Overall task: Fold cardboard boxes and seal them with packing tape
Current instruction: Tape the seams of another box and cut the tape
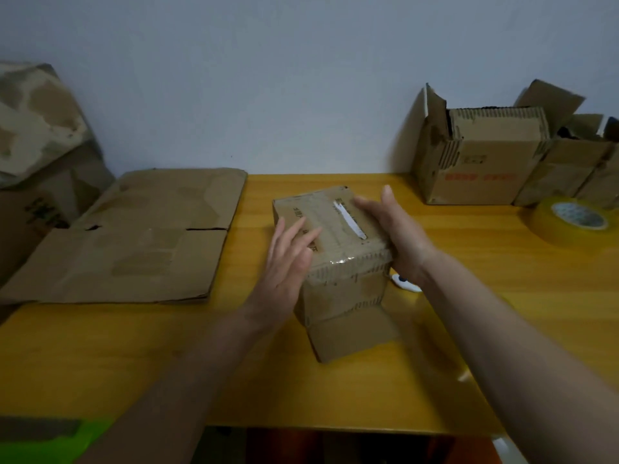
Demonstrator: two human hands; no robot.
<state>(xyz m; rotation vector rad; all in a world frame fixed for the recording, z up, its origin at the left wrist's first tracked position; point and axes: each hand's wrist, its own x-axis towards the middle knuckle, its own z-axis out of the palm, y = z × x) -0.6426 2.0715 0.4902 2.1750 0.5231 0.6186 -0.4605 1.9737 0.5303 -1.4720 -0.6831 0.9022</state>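
Worn, taped brown cardboard box [335, 236]

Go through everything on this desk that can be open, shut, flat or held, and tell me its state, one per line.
Small box: top flaps closed, taped, bottom flap out.
Left hand: open, flat on the box.
Right hand: open, against the box.
Flattened cardboard: lying unfolded.
Back box: flaps up, open.
Tape roll: lying flat, untouched.
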